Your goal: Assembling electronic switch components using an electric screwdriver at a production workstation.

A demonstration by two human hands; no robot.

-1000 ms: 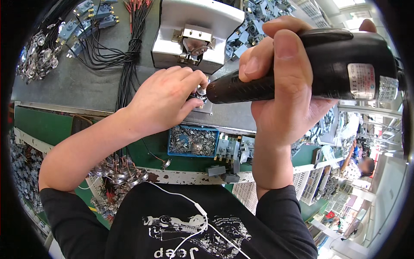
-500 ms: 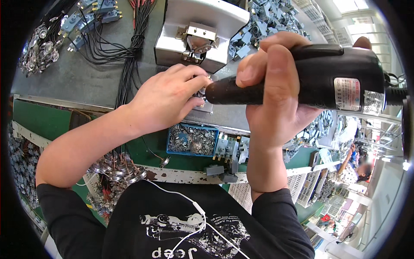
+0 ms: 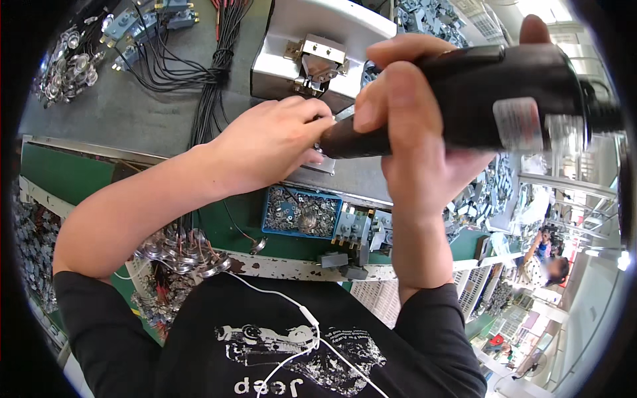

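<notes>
My right hand (image 3: pixel 415 126) is wrapped round a thick black electric screwdriver (image 3: pixel 464 93), which lies slanted with its narrow nose toward the left. Its tip meets the fingers of my left hand (image 3: pixel 279 139), which are bent and closed over a small metal fixture (image 3: pixel 322 163) on the grey bench. What those fingers pinch is hidden behind the hand and the tool nose. Just behind, a shiny metal housing (image 3: pixel 285 73) carries a bracketed part (image 3: pixel 320 61).
A blue tray (image 3: pixel 271 219) of small metal parts stands near me, beside grey switches (image 3: pixel 352 225). Black cables (image 3: pixel 211 99) run along the bench at left. Grey plastic pieces (image 3: pixel 431 23) are heaped at far right. Another person (image 3: pixel 541 268) sits in the background.
The screwdriver and my right hand have swung slightly left and up, with the tool's back end blurred. My left hand stays by the fixture. The whole view has shifted a little.
</notes>
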